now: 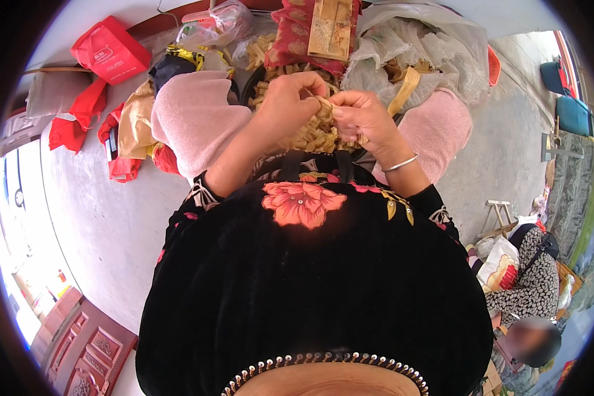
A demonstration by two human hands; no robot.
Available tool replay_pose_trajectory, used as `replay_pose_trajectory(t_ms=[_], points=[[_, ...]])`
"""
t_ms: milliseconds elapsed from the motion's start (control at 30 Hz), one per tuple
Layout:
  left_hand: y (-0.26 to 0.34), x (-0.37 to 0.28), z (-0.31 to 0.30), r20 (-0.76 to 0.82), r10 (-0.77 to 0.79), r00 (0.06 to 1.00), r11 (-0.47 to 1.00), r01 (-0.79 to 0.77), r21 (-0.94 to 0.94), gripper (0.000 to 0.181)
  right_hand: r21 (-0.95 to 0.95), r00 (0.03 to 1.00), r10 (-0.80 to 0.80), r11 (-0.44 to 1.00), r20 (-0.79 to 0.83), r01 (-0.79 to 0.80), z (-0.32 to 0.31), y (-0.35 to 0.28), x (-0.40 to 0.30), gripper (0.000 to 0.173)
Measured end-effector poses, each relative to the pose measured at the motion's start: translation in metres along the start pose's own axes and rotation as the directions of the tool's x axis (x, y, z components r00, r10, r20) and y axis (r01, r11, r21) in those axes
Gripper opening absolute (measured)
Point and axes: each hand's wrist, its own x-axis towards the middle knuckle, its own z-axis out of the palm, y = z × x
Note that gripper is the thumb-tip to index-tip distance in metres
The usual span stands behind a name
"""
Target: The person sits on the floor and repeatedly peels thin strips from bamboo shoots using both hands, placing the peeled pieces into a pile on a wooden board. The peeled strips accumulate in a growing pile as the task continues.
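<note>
Both of my hands meet in front of me, over a dark container filled with pale yellow, folded strips of dried plant material (309,136). My left hand (292,101) pinches one end of a small tan folded strip (325,106). The fingers and thumb of my right hand (361,116), with a silver bangle on its wrist, grip the same strip from the other side. A short tan end shows below my right fingers. A longer, flat tan strip (404,91) sticks out of a translucent plastic bag just beyond my right hand.
A wooden board (329,29) lies on red patterned cloth (289,34) beyond the container. The translucent plastic bag (440,54) stands at the right. Red bags (111,49) and a brown paper bag (136,116) are at the left. Another person (529,277) sits at the lower right.
</note>
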Motion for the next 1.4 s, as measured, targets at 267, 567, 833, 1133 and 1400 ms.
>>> replay_pose_trajectory(t_ms=[267,567,833,1133,1400], points=[[0.013,-0.006,-0.009,-0.045,0.269,0.962,0.955,-0.261,0.145,0.008,0.161,0.999,-0.003,0.987,0.051,-0.006,-0.001,-0.005,0.003,0.011],[0.024,-0.004,-0.025,0.271,0.065,0.96,0.937,0.035,-0.346,0.021,-0.005,0.994,-0.111,0.994,-0.002,0.111,0.022,-0.018,0.001,0.018],[0.008,-0.025,-0.033,0.352,0.061,0.934,0.561,0.26,-0.786,0.036,-0.492,0.963,-0.262,0.831,0.067,0.261,0.007,-0.041,-0.024,0.016],[0.038,-0.018,-0.033,0.146,0.301,0.942,0.844,-0.335,0.419,0.029,-0.707,0.969,-0.241,0.678,0.046,0.202,0.007,-0.029,0.002,0.017],[0.011,0.001,-0.041,0.543,0.101,0.834,0.904,-0.305,0.299,0.024,-0.884,0.982,-0.158,0.439,0.1,0.161,0.003,-0.036,-0.004,0.019]])
